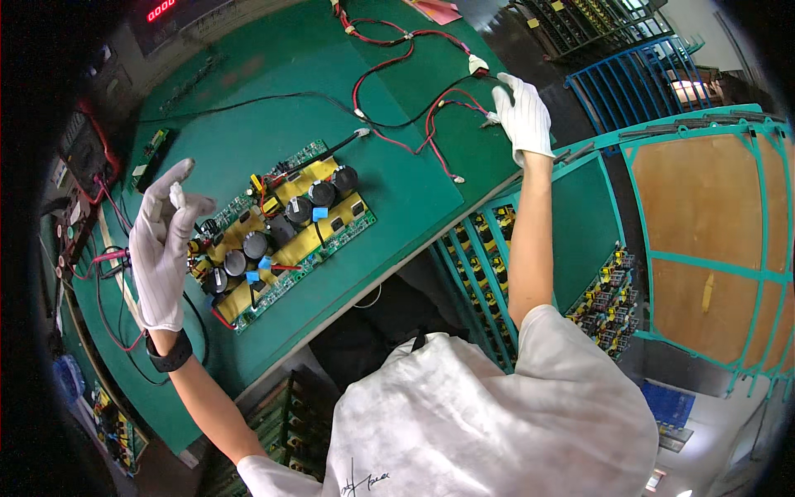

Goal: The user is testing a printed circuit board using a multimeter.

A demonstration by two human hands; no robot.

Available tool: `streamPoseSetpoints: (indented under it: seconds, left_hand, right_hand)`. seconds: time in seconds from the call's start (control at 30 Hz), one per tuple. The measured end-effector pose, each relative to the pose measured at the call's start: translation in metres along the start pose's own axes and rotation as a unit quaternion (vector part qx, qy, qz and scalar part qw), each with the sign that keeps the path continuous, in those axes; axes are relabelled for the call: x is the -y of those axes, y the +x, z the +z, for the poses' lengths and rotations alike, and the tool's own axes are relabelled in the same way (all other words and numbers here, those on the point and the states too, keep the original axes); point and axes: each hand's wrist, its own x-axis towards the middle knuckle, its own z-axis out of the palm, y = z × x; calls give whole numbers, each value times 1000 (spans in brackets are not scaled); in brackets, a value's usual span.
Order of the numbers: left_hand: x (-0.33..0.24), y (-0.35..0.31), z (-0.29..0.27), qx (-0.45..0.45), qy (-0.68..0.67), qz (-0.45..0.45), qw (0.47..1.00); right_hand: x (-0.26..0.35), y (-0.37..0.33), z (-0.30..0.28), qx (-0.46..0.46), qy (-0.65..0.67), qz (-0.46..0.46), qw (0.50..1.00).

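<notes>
My left hand [162,248], in a white striped glove with a black band at the wrist, is raised by the left end of a long circuit board [290,232]. Its fingers are spread and partly bent, with nothing seen in them. The board lies slanted on the green mat, carrying black round capacitors, yellow-covered parts and small blue parts. At the mat's right edge, my gloved right hand [525,120] is open, thumb and fingers apart. Close to its fingers lie a white plug [478,65] and a smaller white connector [492,118] on the red and black wire harness [358,89].
A small narrow board [150,157] lies at the mat's left. Near the left edge are a meter [86,149] and a pink-handled probe [110,257] with trailing leads. A red-digit display [162,10] stands at the back. Racks of boards [476,257] flank the bench.
</notes>
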Motion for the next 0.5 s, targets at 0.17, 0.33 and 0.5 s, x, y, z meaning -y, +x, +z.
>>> streamPoseSetpoints:
  seconds: [0.17, 0.33, 0.5]
  left_hand:
    - [5, 1, 10, 1, -29, 10, 1000]
    - [11, -1, 3, 28, -26, -6, 999]
    - [-4, -3, 8, 80, -42, 65, 994]
  right_hand:
    - [-40, -27, 16, 90, -52, -32, 994]
    - [14, -25, -27, 29, 250, 129, 959]
    - [61, -3, -68, -75, 540, 128, 829]
